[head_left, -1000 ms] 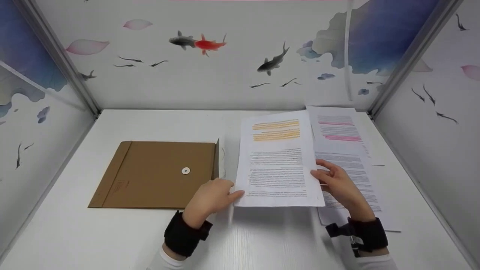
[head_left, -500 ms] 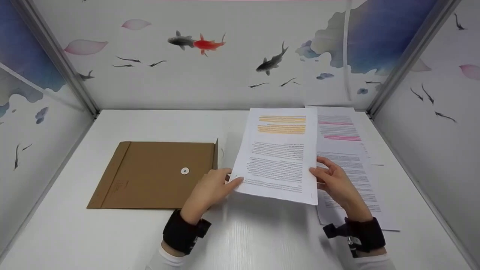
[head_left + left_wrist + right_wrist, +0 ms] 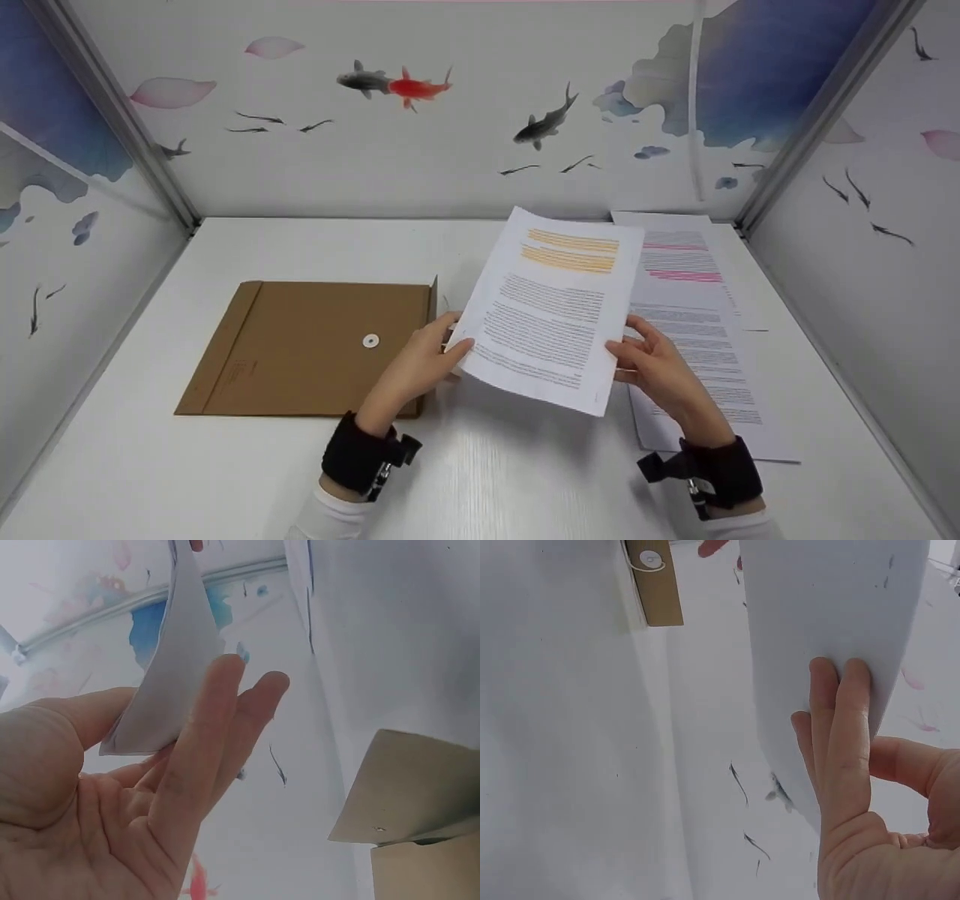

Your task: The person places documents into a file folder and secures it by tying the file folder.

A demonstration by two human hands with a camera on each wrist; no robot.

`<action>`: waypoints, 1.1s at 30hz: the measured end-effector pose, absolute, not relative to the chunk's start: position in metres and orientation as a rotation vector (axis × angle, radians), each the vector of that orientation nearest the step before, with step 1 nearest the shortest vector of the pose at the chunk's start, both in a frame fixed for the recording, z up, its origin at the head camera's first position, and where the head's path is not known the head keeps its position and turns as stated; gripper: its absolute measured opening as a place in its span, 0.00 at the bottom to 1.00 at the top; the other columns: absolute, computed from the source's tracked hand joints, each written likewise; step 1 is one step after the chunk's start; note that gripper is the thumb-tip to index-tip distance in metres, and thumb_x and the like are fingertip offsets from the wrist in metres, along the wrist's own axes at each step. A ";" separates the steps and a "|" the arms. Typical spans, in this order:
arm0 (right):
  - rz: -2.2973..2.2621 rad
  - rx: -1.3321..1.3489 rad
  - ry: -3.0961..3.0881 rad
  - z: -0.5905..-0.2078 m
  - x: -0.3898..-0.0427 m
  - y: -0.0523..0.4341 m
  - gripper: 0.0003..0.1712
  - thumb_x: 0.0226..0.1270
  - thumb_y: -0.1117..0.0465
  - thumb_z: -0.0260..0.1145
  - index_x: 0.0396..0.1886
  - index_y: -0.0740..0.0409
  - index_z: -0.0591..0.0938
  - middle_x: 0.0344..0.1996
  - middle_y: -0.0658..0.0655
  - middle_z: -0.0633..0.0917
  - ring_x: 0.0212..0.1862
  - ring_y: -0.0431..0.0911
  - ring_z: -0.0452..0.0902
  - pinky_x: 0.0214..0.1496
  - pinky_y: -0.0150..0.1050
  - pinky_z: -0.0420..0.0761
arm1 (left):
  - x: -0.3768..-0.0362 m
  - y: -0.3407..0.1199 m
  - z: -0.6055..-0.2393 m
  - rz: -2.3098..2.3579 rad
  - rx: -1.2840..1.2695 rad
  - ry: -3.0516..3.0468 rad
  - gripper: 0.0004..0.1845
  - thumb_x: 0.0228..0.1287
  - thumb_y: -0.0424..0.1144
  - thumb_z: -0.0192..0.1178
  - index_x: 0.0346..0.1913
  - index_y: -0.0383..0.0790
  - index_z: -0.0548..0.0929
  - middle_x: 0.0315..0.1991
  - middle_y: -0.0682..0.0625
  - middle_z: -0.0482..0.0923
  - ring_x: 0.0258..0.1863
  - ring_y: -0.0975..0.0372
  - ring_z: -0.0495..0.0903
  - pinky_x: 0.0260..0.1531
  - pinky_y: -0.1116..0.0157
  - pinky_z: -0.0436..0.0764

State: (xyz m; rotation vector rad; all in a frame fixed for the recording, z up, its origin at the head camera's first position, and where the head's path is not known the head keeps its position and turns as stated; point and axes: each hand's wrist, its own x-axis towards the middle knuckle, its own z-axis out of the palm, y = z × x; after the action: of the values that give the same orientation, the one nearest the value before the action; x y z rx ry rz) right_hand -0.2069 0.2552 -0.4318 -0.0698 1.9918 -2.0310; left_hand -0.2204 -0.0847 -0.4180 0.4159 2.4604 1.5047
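A printed sheet with orange highlighted lines [image 3: 551,307] is held up off the white table, tilted to the right. My left hand [image 3: 431,358] pinches its lower left edge; in the left wrist view the sheet's corner [image 3: 169,682] sits between thumb and fingers. My right hand [image 3: 649,360] grips the right edge, with the fingers [image 3: 840,735] flat under the sheet's blank back [image 3: 825,622]. A brown string-tie envelope [image 3: 315,346] lies flat to the left, its open end next to my left hand.
More printed pages with pink highlighted lines [image 3: 694,322] lie on the table [image 3: 225,465] at the right, partly under the held sheet. Walls painted with fish enclose the table on the left, back and right.
The orange-marked sheet has come up off the table and turned clockwise, its lower edge raised. Both hands moved a little left and up with it.
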 end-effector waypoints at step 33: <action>-2.204 -0.029 1.895 -0.423 -0.203 0.262 0.33 0.81 0.65 0.51 0.80 0.59 0.53 0.49 0.42 0.88 0.47 0.40 0.89 0.48 0.34 0.88 | -0.245 -0.129 -0.421 1.753 0.565 1.947 0.33 0.75 0.29 0.52 0.78 0.27 0.55 0.58 0.31 0.75 0.35 0.66 0.85 0.28 0.69 0.86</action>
State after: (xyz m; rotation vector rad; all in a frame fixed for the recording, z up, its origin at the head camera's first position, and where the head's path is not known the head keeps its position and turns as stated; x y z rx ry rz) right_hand -0.2026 0.2616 -0.4229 -0.0288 1.8947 -2.2041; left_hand -0.2446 -0.1289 -0.4215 0.5646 1.9470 1.7530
